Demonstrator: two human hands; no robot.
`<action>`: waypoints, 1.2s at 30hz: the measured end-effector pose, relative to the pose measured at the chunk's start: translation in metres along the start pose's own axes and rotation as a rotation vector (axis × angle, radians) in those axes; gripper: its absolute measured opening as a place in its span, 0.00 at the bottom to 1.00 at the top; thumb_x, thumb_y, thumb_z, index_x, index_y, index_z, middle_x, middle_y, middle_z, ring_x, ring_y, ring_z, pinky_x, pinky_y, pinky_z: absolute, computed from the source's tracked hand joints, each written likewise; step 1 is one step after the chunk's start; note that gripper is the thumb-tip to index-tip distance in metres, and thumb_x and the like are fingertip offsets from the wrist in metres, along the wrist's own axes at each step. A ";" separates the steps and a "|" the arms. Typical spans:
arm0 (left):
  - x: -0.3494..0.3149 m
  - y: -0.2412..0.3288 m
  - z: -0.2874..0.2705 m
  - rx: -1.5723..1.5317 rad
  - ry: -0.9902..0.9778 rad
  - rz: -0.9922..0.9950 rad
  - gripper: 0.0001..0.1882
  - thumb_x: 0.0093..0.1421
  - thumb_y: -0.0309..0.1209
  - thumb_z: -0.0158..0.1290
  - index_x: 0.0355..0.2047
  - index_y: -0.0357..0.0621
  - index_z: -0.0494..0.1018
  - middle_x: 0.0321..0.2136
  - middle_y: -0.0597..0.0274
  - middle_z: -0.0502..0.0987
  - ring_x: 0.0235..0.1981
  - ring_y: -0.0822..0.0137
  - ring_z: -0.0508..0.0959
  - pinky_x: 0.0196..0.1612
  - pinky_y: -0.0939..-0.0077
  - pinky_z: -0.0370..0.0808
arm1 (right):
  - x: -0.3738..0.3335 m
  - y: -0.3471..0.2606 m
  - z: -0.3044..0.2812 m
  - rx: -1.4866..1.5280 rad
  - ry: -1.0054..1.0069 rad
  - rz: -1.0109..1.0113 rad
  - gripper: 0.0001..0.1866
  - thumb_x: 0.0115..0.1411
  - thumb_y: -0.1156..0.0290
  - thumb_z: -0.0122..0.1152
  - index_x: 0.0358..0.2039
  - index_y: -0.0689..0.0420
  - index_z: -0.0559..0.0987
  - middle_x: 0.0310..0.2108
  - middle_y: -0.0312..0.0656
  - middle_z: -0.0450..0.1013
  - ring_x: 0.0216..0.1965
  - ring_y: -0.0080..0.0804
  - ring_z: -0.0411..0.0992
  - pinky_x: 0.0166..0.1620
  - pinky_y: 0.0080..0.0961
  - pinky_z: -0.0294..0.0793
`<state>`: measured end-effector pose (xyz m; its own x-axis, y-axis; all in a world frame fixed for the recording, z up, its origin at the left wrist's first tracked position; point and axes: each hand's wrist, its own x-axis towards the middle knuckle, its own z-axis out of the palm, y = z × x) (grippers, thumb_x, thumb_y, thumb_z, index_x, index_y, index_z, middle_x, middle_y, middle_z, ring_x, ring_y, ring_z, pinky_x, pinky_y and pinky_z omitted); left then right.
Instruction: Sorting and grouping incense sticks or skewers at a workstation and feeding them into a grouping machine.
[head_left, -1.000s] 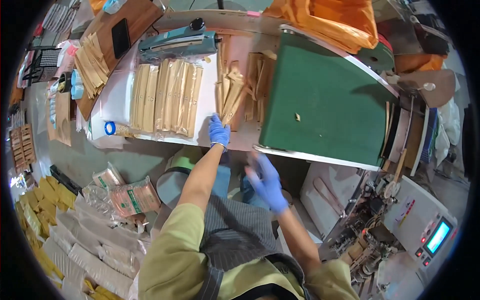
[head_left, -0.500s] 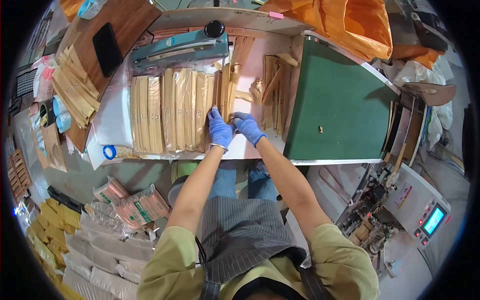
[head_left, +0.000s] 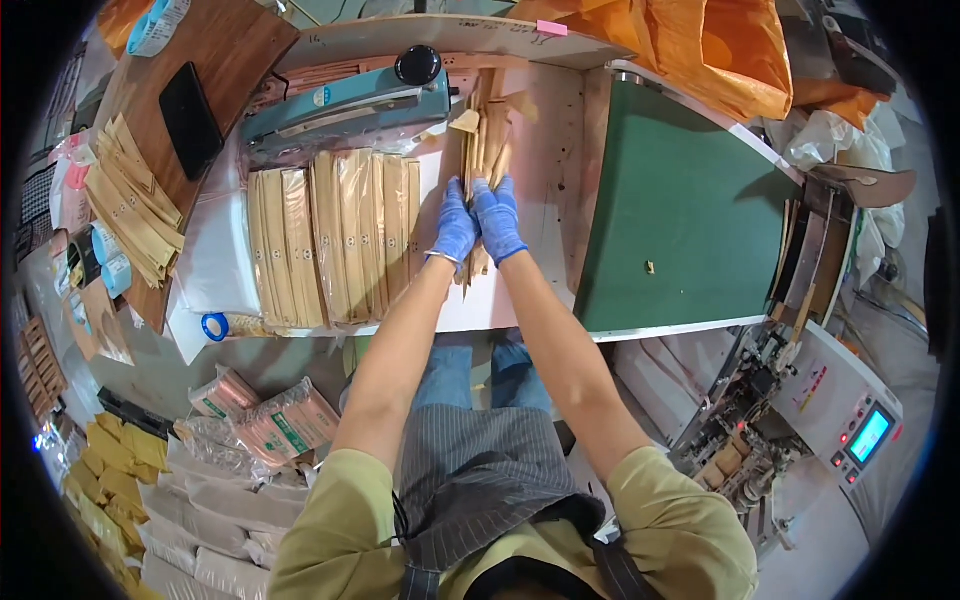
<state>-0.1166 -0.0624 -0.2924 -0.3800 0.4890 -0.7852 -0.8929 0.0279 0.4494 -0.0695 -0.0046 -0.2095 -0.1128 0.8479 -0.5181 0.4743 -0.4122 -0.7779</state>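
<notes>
In the head view, a white-topped workbench [head_left: 545, 225] was photographed in a crowded workroom, its right-hand end bordered by a broad green surface [head_left: 690, 220] dotted with a small tan scrap [head_left: 650, 268]. Clear-wrapped packs of tan strips [head_left: 345, 240] were laid side by side on the left of the bench, below a long blue-grey device [head_left: 350, 108] topped with a black knob [head_left: 418, 65]. A roll of blue tape [head_left: 215, 326] was placed at the near left corner. Farther left, a dark phone [head_left: 191, 120] and a fanned pile of strips [head_left: 135, 205] were set on a brown wooden board [head_left: 240, 60]. An orange bag [head_left: 690, 60] was heaped at the far edge; a machine with a lit screen [head_left: 870, 436] was seen at lower right, and yellow packets [head_left: 120, 450] at lower left.

At the bench's middle, a loose bundle of tan strips [head_left: 487, 145] was held upright in the view between two blue-gloved hands. Both forearms were stretched forward, the left hand [head_left: 455, 228] pressed along the bundle's left side, the right hand [head_left: 498, 215] along its right. Fingers were kept together and pointed away; whether they were curled around the strips could not be told.
</notes>
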 end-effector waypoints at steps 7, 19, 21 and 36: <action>-0.154 0.002 0.069 1.323 -0.188 0.375 0.17 0.51 0.33 0.48 0.40 0.41 0.64 0.33 0.52 0.69 0.36 0.54 0.70 0.41 0.69 0.68 | -0.053 -0.016 -0.097 0.511 -0.256 0.346 0.10 0.44 0.77 0.63 0.28 0.63 0.74 0.24 0.38 0.71 0.24 0.24 0.69 0.28 0.20 0.70; 0.016 0.056 0.054 1.704 0.256 0.951 0.12 0.48 0.24 0.43 0.36 0.40 0.65 0.37 0.48 0.66 0.41 0.52 0.66 0.44 0.65 0.64 | 0.008 -0.030 -0.431 0.063 0.450 0.103 0.09 0.45 0.74 0.57 0.28 0.60 0.68 0.14 0.37 0.65 0.11 0.29 0.64 0.14 0.24 0.66; 0.006 0.029 0.059 1.777 0.102 0.731 0.11 0.49 0.23 0.40 0.34 0.44 0.66 0.37 0.50 0.68 0.37 0.51 0.70 0.40 0.63 0.67 | 0.033 0.000 -0.461 0.050 0.438 0.103 0.09 0.45 0.74 0.57 0.28 0.60 0.68 0.14 0.37 0.65 0.11 0.28 0.64 0.14 0.24 0.65; 0.058 0.084 0.189 2.608 0.558 0.767 0.18 0.51 0.33 0.41 0.42 0.46 0.69 0.52 0.57 0.60 0.51 0.57 0.60 0.53 0.56 0.53 | 0.073 -0.003 -0.464 -0.330 0.351 -0.236 0.36 0.40 0.65 0.67 0.48 0.67 0.62 0.44 0.52 0.63 0.46 0.42 0.63 0.49 0.31 0.61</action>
<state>-0.1680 0.1331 -0.2198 -0.6048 0.7665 -0.2162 0.7701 0.4936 -0.4041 0.3261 0.2134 -0.0797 0.0221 0.9887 -0.1483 0.7268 -0.1177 -0.6767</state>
